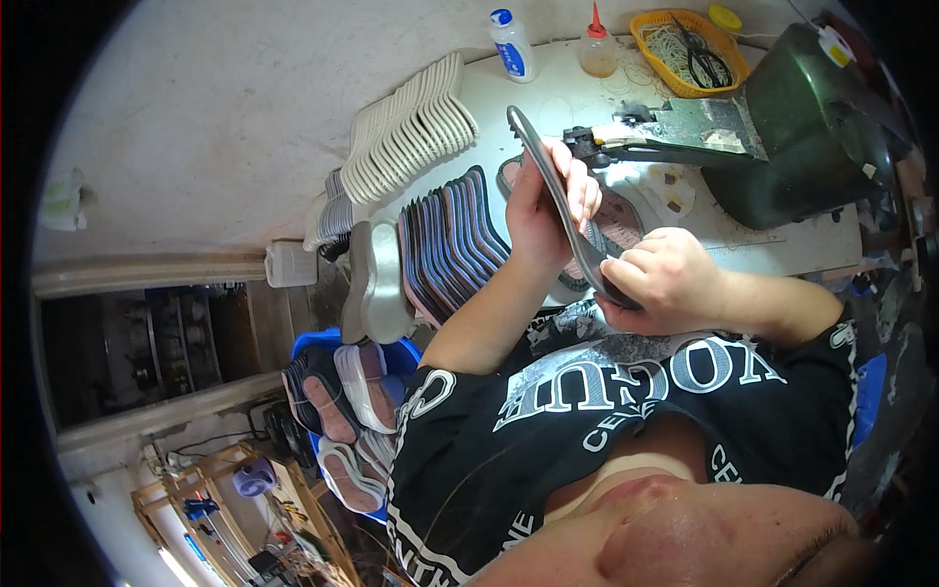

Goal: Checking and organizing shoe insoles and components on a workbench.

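Note:
Both my hands hold up a dark grey shoe sole (560, 193), seen nearly edge-on and tilted above the table. My left hand (536, 215) grips its middle, the fingers showing on the right side of the sole. My right hand (670, 269) is closed on the lower end near my chest, thumb underneath. Behind my hands, pinkish soles with grey edges (618, 220) lie on the white table, partly hidden by them. To the left stands a tight row of dark, blue and pink soles (445, 245). Farther off is a long row of off-white soles (411, 122).
A dark green machine (782, 122) stands at the right, its arm reaching toward my hands. At the back are a white bottle (513, 49), a red-tipped bottle (598, 57) and an orange basket (675, 83) with string and scissors. Banded soles fill a blue tub (305, 342) at lower left.

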Demonstrator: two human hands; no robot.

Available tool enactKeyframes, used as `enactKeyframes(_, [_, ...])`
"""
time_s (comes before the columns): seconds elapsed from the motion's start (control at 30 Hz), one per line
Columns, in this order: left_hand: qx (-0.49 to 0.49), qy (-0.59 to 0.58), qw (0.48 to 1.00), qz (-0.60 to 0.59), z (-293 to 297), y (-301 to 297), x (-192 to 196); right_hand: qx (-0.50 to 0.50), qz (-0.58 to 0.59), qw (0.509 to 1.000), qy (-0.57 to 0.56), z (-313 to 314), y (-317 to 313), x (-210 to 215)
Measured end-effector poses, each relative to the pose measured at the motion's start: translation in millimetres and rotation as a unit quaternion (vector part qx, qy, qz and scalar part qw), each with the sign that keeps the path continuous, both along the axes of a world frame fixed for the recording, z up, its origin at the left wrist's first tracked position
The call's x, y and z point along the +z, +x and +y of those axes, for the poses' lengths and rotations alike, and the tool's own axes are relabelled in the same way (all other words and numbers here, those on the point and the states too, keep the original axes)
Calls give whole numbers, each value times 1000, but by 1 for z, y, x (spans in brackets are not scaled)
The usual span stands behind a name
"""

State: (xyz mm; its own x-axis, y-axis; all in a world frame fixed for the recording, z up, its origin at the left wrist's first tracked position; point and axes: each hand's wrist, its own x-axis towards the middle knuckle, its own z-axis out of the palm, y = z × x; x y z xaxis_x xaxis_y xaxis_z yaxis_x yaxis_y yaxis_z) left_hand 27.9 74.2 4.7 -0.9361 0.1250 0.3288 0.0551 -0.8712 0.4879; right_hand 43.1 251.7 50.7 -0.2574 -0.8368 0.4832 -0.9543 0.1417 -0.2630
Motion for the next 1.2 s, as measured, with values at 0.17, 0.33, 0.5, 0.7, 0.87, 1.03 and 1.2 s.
enactKeyframes(0.17, [17,-13,999,47,-18,8,-13,-6,6,999,-46,-18,11,-21])
enactKeyframes(0.33, [378,-536,742,-140,-83,9,-49,-153,-269,951,-23,-54,-19,-76])
enactKeyframes(0.5, [327,-833,327,-305,-175,82,-51,-181,-256,942,118,-41,-22,-99])
enactKeyframes(0.7, [425,-816,373,-120,-158,92,-77,-133,-395,909,-7,-52,-5,-103])
enactKeyframes(0.87, [357,-841,400,-70,-106,52,-80,-114,-274,936,189,-117,0,-115])
enactKeyframes(1.03, [351,-850,386,-68,-109,52,-87,-100,-234,940,228,-145,-4,-115])
enactKeyframes(1.2, [347,-837,419,-61,-114,72,-87,-73,-435,844,305,-144,-21,-93])
